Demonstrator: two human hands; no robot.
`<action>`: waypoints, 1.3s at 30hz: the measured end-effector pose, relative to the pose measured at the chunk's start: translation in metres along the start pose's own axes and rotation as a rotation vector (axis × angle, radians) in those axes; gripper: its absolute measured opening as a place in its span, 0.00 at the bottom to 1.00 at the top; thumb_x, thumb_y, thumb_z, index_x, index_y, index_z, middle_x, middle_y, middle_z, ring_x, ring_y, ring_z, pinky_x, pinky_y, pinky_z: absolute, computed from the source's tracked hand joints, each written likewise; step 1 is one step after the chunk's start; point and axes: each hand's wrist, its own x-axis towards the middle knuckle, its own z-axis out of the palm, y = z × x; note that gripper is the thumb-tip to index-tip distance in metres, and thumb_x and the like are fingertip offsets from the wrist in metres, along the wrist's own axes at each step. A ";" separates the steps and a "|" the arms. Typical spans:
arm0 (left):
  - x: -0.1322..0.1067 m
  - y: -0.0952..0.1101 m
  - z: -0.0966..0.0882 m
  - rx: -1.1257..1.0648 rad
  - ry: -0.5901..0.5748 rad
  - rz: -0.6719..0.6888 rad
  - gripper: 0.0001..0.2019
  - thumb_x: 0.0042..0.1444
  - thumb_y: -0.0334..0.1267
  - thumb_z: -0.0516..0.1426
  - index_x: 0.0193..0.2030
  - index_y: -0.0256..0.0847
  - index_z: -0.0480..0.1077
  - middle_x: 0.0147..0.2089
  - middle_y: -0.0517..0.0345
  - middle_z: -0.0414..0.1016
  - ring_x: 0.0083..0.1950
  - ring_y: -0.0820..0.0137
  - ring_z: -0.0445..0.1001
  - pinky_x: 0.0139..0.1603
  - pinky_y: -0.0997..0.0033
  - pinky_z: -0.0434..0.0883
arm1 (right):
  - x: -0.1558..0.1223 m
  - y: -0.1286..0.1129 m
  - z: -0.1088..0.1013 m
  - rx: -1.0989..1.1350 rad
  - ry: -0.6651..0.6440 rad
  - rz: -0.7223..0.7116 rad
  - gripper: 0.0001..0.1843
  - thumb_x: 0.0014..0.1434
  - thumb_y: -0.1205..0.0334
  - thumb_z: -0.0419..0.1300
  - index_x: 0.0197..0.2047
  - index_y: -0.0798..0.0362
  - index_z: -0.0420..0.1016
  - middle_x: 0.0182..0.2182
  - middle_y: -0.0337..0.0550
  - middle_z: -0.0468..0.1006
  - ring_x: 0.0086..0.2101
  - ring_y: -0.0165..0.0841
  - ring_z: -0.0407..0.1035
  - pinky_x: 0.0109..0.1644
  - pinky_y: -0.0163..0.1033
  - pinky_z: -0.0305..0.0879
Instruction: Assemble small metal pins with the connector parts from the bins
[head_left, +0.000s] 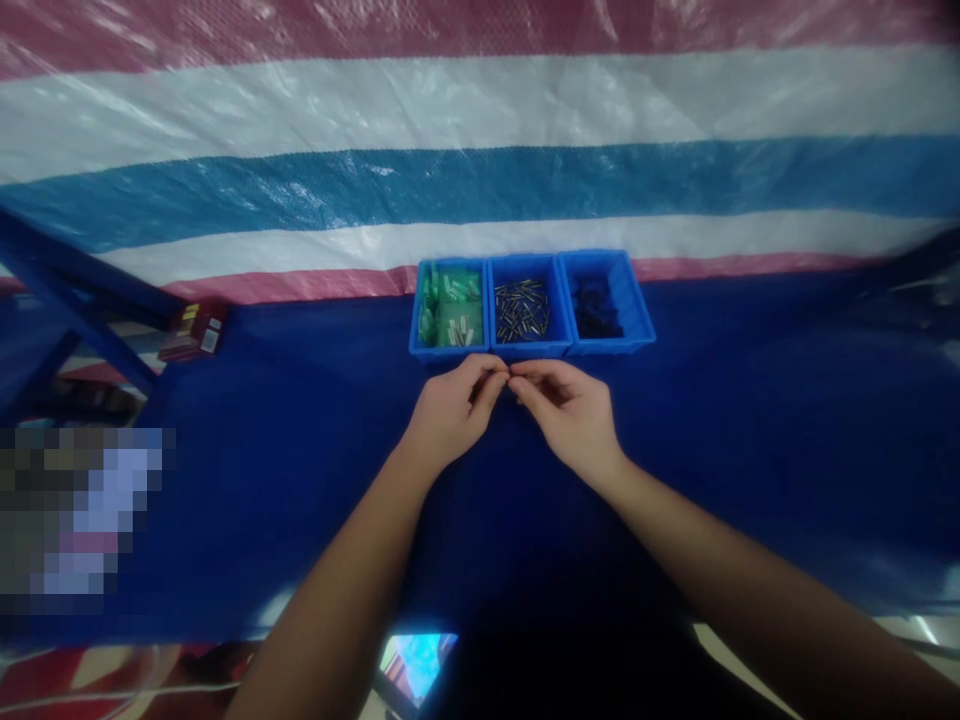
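Observation:
My left hand point(457, 402) and my right hand point(566, 405) meet over the blue table, thumbs and forefingers pinched and fingertips touching. Whatever is between them is too small and hidden to make out. Just beyond the hands stand three blue bins in a row. In the left bin point(450, 351) lie green plastic bags with small pale pieces point(460, 330). The middle bin point(529, 350) holds many thin metal pin-like parts point(523, 308). Dark small parts point(596, 308) fill the bottom of the right bin point(637, 315).
A dark red box point(193, 332) with a white label sits at the table's far left, beside a blue metal frame point(82, 300). A striped plastic sheet point(480, 110) hangs behind the blue table point(300, 430). Below the near edge a lit screen point(420, 662) shows.

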 end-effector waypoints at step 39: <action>0.002 0.005 -0.005 0.019 -0.047 0.113 0.09 0.67 0.38 0.54 0.37 0.41 0.73 0.31 0.62 0.76 0.31 0.75 0.73 0.34 0.74 0.67 | -0.003 0.001 -0.001 -0.029 -0.008 -0.047 0.08 0.64 0.57 0.64 0.44 0.51 0.79 0.34 0.41 0.82 0.32 0.31 0.77 0.41 0.40 0.77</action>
